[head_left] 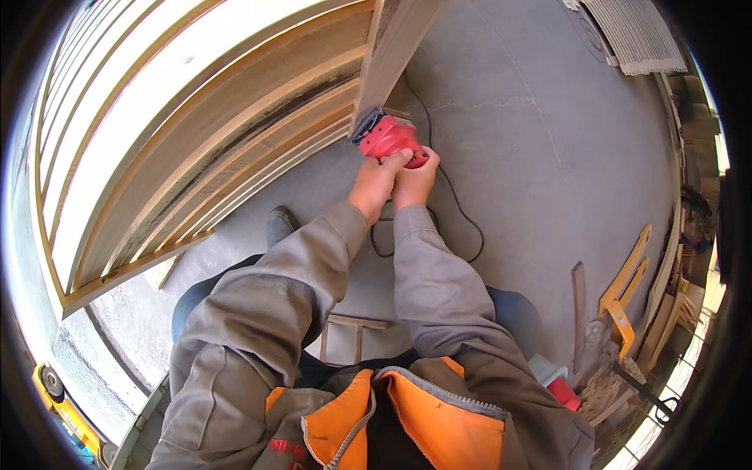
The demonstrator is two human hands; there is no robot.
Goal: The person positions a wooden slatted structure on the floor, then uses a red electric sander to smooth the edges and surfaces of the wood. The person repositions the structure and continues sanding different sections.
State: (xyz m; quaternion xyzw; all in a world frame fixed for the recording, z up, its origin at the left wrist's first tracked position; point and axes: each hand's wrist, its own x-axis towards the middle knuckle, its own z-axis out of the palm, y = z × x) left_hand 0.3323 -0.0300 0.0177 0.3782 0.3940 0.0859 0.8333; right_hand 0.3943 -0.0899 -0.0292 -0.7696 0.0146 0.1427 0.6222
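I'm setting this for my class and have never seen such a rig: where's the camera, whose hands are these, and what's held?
There is no robot: these are a person's own bare hands. The camera sits on their head, looking down, so grey sleeves rise from the lower edge; its fisheye lens bends straight edges. The left hand and right hand together grip a red power tool, with its dark end right up by a slatted wooden frame. A black cord lies in curves on the grey floor.

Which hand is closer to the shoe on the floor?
Left. The left hand is right of the shoe; the right hand is farther right. Both hold a red power tool.
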